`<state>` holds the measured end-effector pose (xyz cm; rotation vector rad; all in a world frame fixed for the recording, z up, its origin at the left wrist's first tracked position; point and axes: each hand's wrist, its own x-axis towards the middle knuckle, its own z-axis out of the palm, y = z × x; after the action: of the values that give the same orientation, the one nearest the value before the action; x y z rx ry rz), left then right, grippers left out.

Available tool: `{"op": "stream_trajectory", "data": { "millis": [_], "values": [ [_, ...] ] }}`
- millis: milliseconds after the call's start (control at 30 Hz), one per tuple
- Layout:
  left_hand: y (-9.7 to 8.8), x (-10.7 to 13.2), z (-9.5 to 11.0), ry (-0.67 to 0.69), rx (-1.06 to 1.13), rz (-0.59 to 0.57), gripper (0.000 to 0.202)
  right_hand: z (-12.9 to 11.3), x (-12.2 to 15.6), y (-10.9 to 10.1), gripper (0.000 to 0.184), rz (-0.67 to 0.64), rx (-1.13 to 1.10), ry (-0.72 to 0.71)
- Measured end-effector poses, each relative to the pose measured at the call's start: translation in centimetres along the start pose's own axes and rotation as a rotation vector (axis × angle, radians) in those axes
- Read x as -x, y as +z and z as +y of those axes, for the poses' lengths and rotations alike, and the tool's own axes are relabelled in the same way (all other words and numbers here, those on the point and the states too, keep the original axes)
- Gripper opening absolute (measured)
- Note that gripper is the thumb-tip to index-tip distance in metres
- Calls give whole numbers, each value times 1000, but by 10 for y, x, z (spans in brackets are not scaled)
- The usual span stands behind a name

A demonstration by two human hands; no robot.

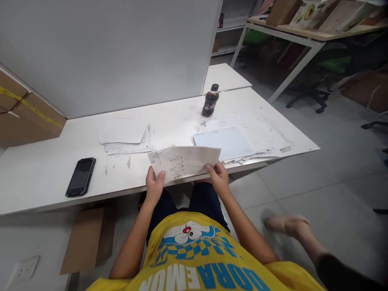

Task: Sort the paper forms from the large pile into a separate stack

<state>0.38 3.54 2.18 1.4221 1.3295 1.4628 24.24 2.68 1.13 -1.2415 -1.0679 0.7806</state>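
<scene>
I see my left hand (pixel 154 186) and right hand (pixel 218 176) each pinching a lower corner of the printed sheet (pixel 185 161), fingers hidden behind it, print too blurred to read, phone (pixel 80 176) left of them on the desk (pixel 39 161)

We sat in an office: a white worktop (pixel 45 173) carried paper stacks (pixel 239 141) below a grey partition (pixel 121 52), and beyond that partition stood rolling chairs (pixel 312 95) and shelved cartons (pixel 342 16).
</scene>
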Motion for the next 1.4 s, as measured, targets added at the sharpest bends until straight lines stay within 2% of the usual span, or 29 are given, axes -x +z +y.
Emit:
{"op": "stream_trajectory", "data": {
  "millis": [67, 133, 200, 267, 367, 500, 600, 700, 833, 967, 1033, 1167, 1300, 1400],
  "values": [
    [-6, 13, 4, 23, 30, 18, 45, -5, 9, -8, 27, -37, 6, -1],
    [-11, 24, 9, 17, 49, 72, 45, -9, 17, -15, 27, -124, -22, 79],
    [-14, 33, 12, -71, -7, 93, 43, -7, 24, -20, 30, -200, -74, 253],
    [-15, 38, 12, -205, -106, 69, 44, 0, 30, -22, 33, -199, -114, 434],
    [-13, 40, 3, -337, -202, -24, 50, 10, 35, -23, 35, -130, -103, 535],
    [-9, 31, -8, -304, -255, -72, 53, 10, 34, -23, 38, -84, 60, 396],
    [-7, 16, -8, -285, -275, -65, 56, -1, 30, -18, 40, -11, 320, 149],
    [-9, 5, -1, -234, -274, -132, 56, -13, 26, -8, 32, -6, 474, -105],
    [-15, 5, 8, -214, -159, -250, 54, -21, 23, 3, 27, -51, 526, -234],
    [-14, 4, -1, -267, -171, -184, 55, -28, 14, 4, 24, -49, 573, -360],
    [-12, -1, -13, -300, -217, -136, 54, -33, 5, 6, 24, -112, 554, -363],
    [-8, -10, -35, -274, -189, -42, 54, -39, -14, 21, 26, -374, 451, -275],
    [-7, -7, -44, -258, -160, 99, 54, -29, -25, 43, 34, -558, 528, -345],
    [-7, -4, -46, -244, -180, 176, 56, -21, -25, 55, 45, -636, 621, -399]
  ]
}}
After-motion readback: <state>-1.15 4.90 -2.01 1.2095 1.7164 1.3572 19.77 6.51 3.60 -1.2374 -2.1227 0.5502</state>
